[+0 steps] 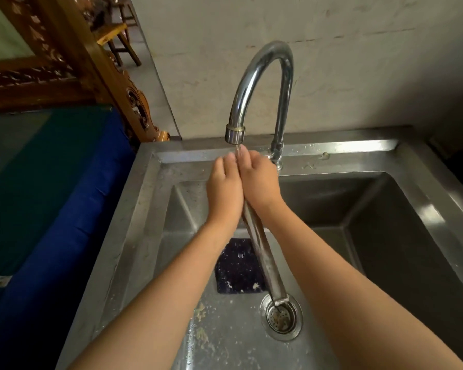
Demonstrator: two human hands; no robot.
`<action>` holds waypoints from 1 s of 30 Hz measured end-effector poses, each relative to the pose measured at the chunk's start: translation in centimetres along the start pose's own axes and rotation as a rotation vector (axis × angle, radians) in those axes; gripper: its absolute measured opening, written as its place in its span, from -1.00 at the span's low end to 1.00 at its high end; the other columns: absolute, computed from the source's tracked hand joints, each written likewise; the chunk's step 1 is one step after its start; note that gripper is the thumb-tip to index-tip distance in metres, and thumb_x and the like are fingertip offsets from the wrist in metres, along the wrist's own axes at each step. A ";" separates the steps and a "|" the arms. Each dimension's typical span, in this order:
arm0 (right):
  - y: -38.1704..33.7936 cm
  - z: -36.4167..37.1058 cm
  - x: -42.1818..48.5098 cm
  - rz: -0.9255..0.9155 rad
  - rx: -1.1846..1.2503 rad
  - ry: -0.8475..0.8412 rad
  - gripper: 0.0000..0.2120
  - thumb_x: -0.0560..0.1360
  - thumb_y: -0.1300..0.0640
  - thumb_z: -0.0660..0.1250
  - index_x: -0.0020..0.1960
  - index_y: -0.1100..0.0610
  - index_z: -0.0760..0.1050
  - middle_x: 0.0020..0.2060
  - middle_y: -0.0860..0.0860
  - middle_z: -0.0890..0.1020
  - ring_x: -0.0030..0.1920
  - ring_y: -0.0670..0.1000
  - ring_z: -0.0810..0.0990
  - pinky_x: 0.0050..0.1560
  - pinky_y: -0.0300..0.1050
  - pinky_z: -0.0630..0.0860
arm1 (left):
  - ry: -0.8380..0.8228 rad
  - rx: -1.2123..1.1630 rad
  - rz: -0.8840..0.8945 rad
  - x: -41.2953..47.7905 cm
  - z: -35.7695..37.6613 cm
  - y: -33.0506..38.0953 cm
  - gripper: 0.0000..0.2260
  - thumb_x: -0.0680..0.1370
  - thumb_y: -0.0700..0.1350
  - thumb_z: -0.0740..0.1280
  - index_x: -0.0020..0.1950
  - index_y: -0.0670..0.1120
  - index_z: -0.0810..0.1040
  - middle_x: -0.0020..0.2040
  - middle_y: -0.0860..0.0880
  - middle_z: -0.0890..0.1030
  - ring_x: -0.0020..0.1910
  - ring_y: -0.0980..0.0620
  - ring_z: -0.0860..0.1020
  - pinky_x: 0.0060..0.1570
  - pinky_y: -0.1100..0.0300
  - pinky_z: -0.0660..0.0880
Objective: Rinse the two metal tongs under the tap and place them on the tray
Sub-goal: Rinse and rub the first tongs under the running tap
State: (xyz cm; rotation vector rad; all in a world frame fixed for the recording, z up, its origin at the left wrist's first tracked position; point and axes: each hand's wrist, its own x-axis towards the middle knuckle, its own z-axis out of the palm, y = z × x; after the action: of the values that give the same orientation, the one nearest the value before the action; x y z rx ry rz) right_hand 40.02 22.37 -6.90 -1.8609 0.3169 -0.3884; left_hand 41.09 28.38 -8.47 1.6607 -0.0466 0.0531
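Note:
Metal tongs (262,252) slant from between my palms down toward the sink drain (281,316). My left hand (225,188) and my right hand (258,180) press together around the tongs' upper end, directly under the spout of the curved chrome tap (262,84). A thin stream of water falls from the spout onto my fingertips. Whether one pair or two pairs of tongs are between my hands cannot be told. No tray shows in view.
The steel sink (385,209) has a wet bottom with food scraps. A dark blue square mat (238,265) lies on the sink floor left of the drain. A blue-covered surface (51,209) and carved wooden furniture (64,62) stand at left.

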 end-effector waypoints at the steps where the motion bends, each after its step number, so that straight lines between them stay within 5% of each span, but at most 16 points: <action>1: -0.1 -0.2 0.3 0.020 -0.006 0.015 -0.59 0.60 -0.02 0.08 -0.39 0.09 0.35 -0.48 -0.05 0.43 -0.41 -0.06 0.41 -0.27 -0.08 0.37 | -0.025 0.026 0.012 -0.5 0.0 -0.3 -0.79 0.61 0.04 0.10 -0.20 0.12 0.41 -0.28 0.07 0.56 -0.34 0.21 0.56 -0.38 0.28 0.47; 4: -0.4 0.1 0.2 0.070 0.033 0.014 -0.55 0.60 -0.04 0.08 -0.40 0.14 0.36 -0.48 0.00 0.46 -0.42 -0.01 0.42 -0.29 -0.05 0.38 | -0.039 -0.013 0.000 -0.2 -0.7 -0.1 -0.76 0.59 0.08 0.16 -0.26 0.14 0.48 -0.35 0.08 0.60 -0.33 0.15 0.59 -0.43 0.31 0.44; 8: -0.6 1.2 -1.6 0.031 0.088 0.011 -0.72 0.58 0.03 0.14 -0.26 0.13 0.31 -0.41 -0.03 0.44 -0.39 -0.06 0.40 -0.31 -0.06 0.39 | -0.016 -0.146 -0.129 1.0 -1.0 0.9 -0.64 0.58 0.13 0.15 -0.32 0.01 0.54 -0.36 0.06 0.62 -0.28 0.11 0.62 -0.23 0.18 0.57; 13: -0.7 -0.3 0.4 0.181 0.072 0.065 -0.53 0.59 -0.07 0.08 -0.39 0.16 0.39 -0.50 0.02 0.46 -0.42 0.00 0.43 -0.24 -0.01 0.41 | -0.131 -0.034 -0.011 -1.5 -0.5 0.1 -0.78 0.60 0.08 0.13 -0.22 0.22 0.46 -0.30 0.14 0.58 -0.35 0.37 0.55 -0.34 0.41 0.51; 17: -0.6 1.0 -1.2 0.127 0.012 0.055 -0.58 0.59 -0.09 0.06 -0.28 0.16 0.43 -0.42 0.00 0.49 -0.37 0.01 0.48 -0.27 -0.03 0.46 | -0.098 -0.118 -0.172 0.3 -1.2 1.2 -0.73 0.55 0.13 0.21 -0.25 0.07 0.58 -0.28 0.08 0.64 -0.24 0.15 0.63 -0.19 0.23 0.57; 20: -0.5 1.7 -2.4 0.080 0.058 0.062 -0.69 0.58 -0.03 0.12 -0.30 0.06 0.28 -0.43 -0.07 0.43 -0.43 -0.10 0.39 -0.39 -0.16 0.35 | -0.055 -0.113 -0.245 1.1 -1.2 1.4 -0.60 0.56 0.17 0.15 -0.31 -0.05 0.53 -0.36 0.02 0.59 -0.31 0.07 0.60 -0.22 0.11 0.55; 23: -0.4 0.5 -0.9 0.130 0.014 0.099 -0.59 0.57 -0.08 0.14 -0.39 0.09 0.33 -0.47 -0.01 0.45 -0.40 -0.01 0.44 -0.31 -0.07 0.40 | -0.116 -0.054 -0.128 -0.5 -0.9 0.2 -0.74 0.60 0.13 0.09 -0.17 0.12 0.50 -0.22 0.10 0.63 -0.18 0.16 0.62 -0.25 0.28 0.49; 25: -0.5 0.0 -0.3 0.191 0.037 0.094 -0.53 0.57 -0.10 0.12 -0.43 0.11 0.34 -0.50 0.01 0.44 -0.41 0.00 0.42 -0.27 -0.06 0.38 | -0.186 -0.042 -0.137 -1.3 -1.0 -0.6 -0.86 0.60 0.09 0.10 -0.03 0.18 0.45 -0.03 0.09 0.61 0.00 0.08 0.59 -0.13 0.21 0.51; 27: -0.4 0.2 -0.7 0.165 0.061 0.026 -0.57 0.59 -0.04 0.10 -0.35 0.18 0.40 -0.45 0.03 0.46 -0.38 0.00 0.43 -0.26 -0.06 0.38 | -0.174 -0.066 -0.199 -1.0 -1.3 -0.7 -0.73 0.58 0.12 0.13 0.20 0.07 0.45 0.10 0.04 0.59 0.09 0.04 0.56 0.02 0.10 0.53; 30: 0.1 0.7 -2.3 0.131 0.138 -0.104 -0.74 0.60 0.06 0.13 -0.20 0.19 0.30 -0.37 0.03 0.37 -0.33 -0.01 0.35 -0.26 -0.07 0.35 | -0.077 -0.023 -0.208 0.5 -1.9 0.2 -0.59 0.56 0.20 0.13 -0.09 -0.11 0.57 -0.25 0.01 0.59 -0.23 0.09 0.57 -0.23 0.20 0.50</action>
State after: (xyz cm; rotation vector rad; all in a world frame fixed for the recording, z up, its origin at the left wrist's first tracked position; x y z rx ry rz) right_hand 38.21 23.92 -7.44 -1.7082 0.3308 -0.2182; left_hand 41.54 30.20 -8.04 1.6363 0.0667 -0.1690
